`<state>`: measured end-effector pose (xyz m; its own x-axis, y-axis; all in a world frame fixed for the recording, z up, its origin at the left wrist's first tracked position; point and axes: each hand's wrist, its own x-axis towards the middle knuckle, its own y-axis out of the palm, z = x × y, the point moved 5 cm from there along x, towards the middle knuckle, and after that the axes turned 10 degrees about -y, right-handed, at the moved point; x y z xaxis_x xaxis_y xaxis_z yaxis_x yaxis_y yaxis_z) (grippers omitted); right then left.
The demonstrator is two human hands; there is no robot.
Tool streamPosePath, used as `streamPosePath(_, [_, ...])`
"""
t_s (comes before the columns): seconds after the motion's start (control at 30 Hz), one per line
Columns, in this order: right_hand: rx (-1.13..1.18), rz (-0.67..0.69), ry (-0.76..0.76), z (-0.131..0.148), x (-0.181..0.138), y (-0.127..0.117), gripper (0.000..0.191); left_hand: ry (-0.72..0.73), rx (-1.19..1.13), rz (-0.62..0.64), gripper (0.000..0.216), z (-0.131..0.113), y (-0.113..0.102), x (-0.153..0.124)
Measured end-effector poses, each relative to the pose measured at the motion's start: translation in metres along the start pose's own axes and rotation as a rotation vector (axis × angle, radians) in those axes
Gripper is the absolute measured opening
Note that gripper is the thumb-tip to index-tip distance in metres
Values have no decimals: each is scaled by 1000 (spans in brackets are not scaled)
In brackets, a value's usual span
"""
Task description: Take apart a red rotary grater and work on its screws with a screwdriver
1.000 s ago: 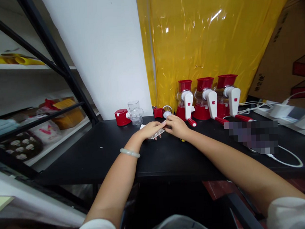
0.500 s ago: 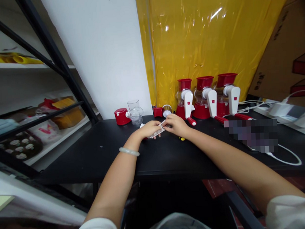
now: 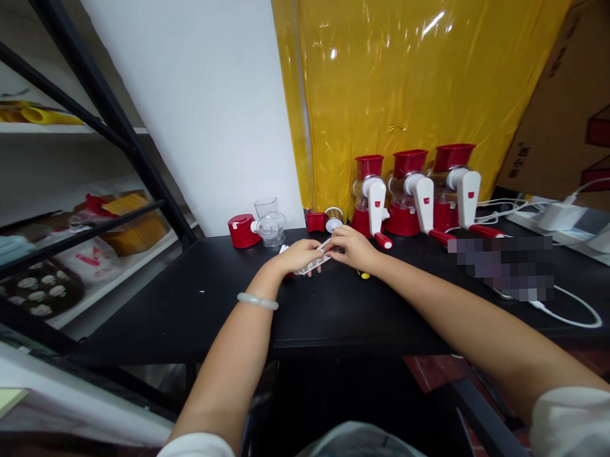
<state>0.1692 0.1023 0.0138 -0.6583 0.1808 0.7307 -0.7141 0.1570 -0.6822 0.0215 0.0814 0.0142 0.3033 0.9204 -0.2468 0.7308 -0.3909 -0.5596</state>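
Observation:
Over the black table, my left hand holds a small whitish, partly see-through part, its fingers curled underneath. My right hand meets it from the other side, fingertips pinched at the part's upper edge. Fingers cover much of the part, so its exact kind does not show. Behind my left hand a white piece peeks out, mostly hidden. A small yellow tip lies beside my right wrist. Just beyond the hands are a drum grater cylinder and a red piece.
Three red-and-white rotary graters with cranks stand at the back right. A red base and a clear grater housing are at the back left. A pixelated object, white cables and a power strip lie right; shelving stands left.
Both hands stay in nearly the same place, still on the whitish part. The whole view has shifted very slightly; nothing else has visibly moved.

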Motion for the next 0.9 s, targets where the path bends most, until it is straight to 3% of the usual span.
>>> streamPosePath(0.9, [-118,83,-4,16,2,-5,18,-40,-13,-15,20,1,-2,-2])
